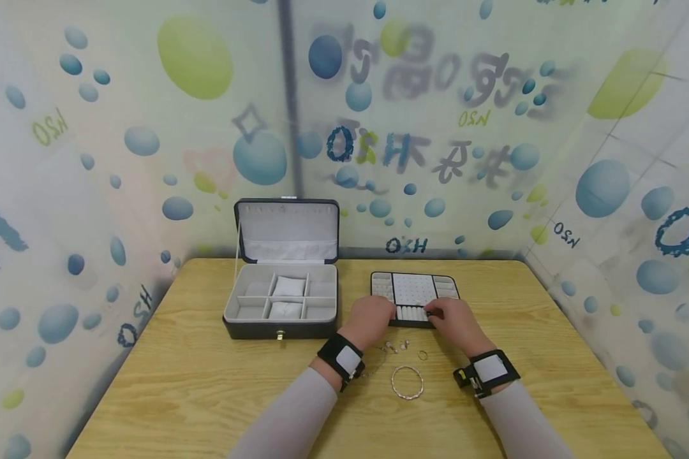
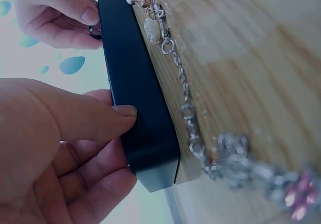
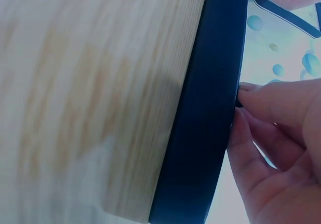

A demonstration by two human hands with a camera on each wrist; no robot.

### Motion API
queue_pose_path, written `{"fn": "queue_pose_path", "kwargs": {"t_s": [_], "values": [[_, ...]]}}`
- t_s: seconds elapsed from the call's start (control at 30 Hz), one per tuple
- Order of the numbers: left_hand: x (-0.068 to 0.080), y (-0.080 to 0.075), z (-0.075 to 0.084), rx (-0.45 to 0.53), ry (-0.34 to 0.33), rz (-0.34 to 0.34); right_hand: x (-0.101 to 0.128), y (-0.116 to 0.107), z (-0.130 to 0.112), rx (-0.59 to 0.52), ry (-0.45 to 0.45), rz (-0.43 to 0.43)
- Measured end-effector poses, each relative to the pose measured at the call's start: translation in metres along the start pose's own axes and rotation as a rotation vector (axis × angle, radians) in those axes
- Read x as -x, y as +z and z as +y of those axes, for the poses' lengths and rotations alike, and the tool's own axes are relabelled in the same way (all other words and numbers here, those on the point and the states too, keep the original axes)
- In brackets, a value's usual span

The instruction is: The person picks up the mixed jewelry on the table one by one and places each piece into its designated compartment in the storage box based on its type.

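Observation:
A shallow black jewelry tray (image 1: pixel 414 287) with light compartments and ring rolls lies on the table. My left hand (image 1: pixel 370 320) grips its near left corner; in the left wrist view the thumb presses the black side (image 2: pixel 143 98). At the near right of the tray, my right hand (image 1: pixel 458 324) pinches a small dark ring (image 2: pixel 94 32) beside the ring rolls (image 1: pixel 411 313). The right wrist view shows only a dark sliver of it between the fingertips. Closer to me lie a bracelet (image 1: pixel 407 383), a thin ring (image 1: pixel 423 355), small earrings (image 1: pixel 404 345) and a silver chain (image 2: pixel 184 91).
To the left stands a black jewelry box (image 1: pixel 251 329) with its lid (image 1: pixel 289 229) raised and white cushions (image 1: pixel 289 287) in two compartments. The wooden table (image 1: pixel 178 382) backs onto a patterned curtain (image 1: pixel 436 127).

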State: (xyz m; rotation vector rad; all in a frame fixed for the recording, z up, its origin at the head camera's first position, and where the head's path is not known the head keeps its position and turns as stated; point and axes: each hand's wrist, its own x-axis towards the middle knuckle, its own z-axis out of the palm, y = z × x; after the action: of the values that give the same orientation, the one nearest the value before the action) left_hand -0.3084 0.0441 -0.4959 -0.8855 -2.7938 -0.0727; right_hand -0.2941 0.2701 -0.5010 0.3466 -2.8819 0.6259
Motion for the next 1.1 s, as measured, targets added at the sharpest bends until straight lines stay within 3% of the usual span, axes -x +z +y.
{"fn": "queue_pose_path", "kwargs": {"t_s": [1.1], "values": [[-0.0001,-0.0016,-0.0013,0.045,-0.013,0.003,-0.002,-0.0016,-0.008,0.062,0.033,0.014]]}}
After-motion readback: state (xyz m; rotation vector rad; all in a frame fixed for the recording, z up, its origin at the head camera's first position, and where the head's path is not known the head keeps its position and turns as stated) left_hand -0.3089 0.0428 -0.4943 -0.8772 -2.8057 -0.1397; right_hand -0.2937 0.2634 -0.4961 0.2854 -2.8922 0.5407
